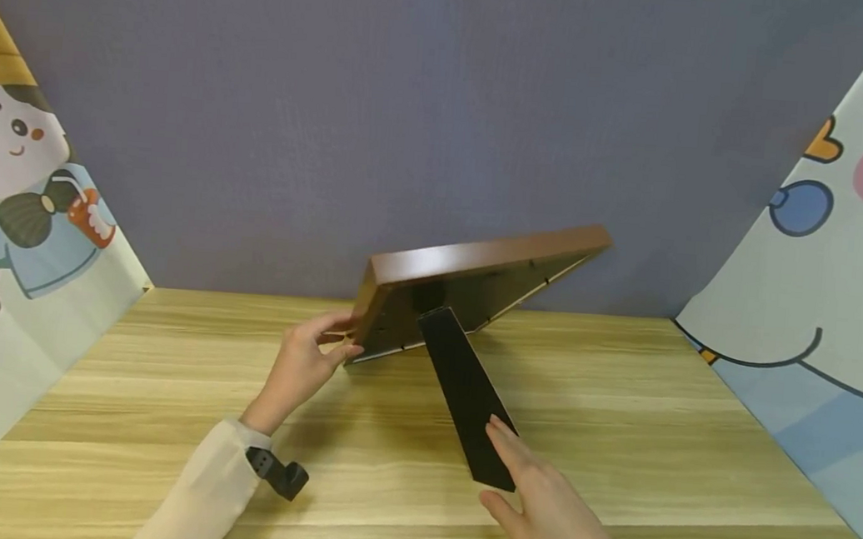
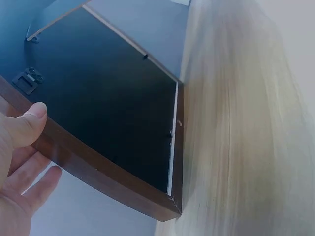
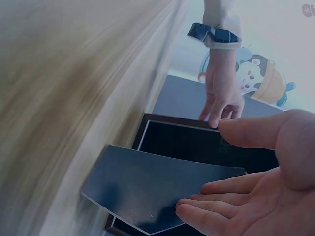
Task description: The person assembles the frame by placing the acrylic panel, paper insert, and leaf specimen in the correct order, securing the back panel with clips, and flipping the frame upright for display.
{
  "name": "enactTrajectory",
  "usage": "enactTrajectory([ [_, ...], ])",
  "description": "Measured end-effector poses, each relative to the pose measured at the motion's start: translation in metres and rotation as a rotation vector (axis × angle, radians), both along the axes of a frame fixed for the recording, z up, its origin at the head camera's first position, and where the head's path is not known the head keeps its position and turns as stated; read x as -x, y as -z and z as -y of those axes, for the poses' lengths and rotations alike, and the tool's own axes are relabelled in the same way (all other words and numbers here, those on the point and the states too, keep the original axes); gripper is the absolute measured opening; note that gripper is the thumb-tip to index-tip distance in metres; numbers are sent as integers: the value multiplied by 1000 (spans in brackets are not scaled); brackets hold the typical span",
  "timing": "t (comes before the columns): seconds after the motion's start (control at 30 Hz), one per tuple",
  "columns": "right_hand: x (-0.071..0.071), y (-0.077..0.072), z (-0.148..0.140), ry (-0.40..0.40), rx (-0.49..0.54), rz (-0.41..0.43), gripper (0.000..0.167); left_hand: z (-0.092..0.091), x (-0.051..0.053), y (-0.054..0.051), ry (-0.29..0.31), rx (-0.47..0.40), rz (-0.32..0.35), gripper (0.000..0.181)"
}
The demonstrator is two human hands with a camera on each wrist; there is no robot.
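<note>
A brown picture frame [image 1: 488, 257] leans away on the table, its dark back facing me. From that back a black stand leg [image 1: 461, 388] swings out toward the front right. My left hand [image 1: 308, 361] grips the frame's left side; in the left wrist view its thumb [image 2: 37, 110] lies over the rim with the fingers on the outer side. At the free end of the stand is my right hand [image 1: 543, 494]. Straight fingers [image 3: 211, 209] touch the leg in the right wrist view, while the thumb stands apart from it. The frame's front is hidden.
The wood-grain table [image 1: 162, 468] meets a grey-purple back wall [image 1: 427, 119]. Cartoon-printed panels stand on the left [image 1: 24, 291] and right [image 1: 790, 303]. A dark strap with a small device [image 1: 278, 472] is on the left wrist.
</note>
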State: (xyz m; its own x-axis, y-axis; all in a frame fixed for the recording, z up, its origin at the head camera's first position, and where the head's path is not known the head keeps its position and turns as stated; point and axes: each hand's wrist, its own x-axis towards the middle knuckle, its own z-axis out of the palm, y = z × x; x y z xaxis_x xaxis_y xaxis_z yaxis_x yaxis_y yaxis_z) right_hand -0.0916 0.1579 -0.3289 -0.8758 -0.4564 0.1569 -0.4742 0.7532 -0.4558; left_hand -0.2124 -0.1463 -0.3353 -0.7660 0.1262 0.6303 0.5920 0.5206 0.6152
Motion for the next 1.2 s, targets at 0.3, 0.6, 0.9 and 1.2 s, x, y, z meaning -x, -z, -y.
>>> enactTrajectory([
  [0.3,7,5,-9,43,-11,4,66,-2,-5,0,-43,35,-43,44],
  [0.6,18,8,-18,91,34,192,73,-3,-6,2,-47,54,-140,42],
  [0.9,36,14,-23,108,41,208,73,-6,-7,2,19,52,-166,42],
  [1.2,51,19,-24,83,20,126,71,-2,-7,4,81,52,-168,35],
])
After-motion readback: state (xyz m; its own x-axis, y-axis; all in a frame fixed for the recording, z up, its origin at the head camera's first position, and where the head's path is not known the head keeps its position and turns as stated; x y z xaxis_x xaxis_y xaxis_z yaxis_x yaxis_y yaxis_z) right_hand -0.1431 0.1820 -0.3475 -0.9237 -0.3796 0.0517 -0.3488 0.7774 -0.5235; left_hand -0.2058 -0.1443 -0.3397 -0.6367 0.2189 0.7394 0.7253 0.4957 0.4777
